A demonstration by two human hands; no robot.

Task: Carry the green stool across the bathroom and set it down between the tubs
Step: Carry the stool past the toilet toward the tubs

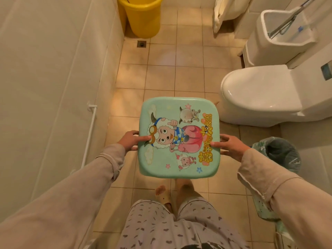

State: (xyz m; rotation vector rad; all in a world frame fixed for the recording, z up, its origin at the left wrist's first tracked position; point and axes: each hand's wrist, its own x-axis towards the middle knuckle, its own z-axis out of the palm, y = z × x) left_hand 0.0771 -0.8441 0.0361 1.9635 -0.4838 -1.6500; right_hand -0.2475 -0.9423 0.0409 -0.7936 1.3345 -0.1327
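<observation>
While I hold the stool [179,137] up over the tiled floor [161,76], its cartoon-printed seat faces me and hides the legs. My left hand [129,140] clamps its left edge, thumb on top; my right hand [230,146] clamps the right edge the same way. Just right of the stool stands the toilet [258,94], lid down. A lined bin [280,155] sits near its right corner. Well beyond the stool, a yellow bucket [143,17] stands by the wall.
</observation>
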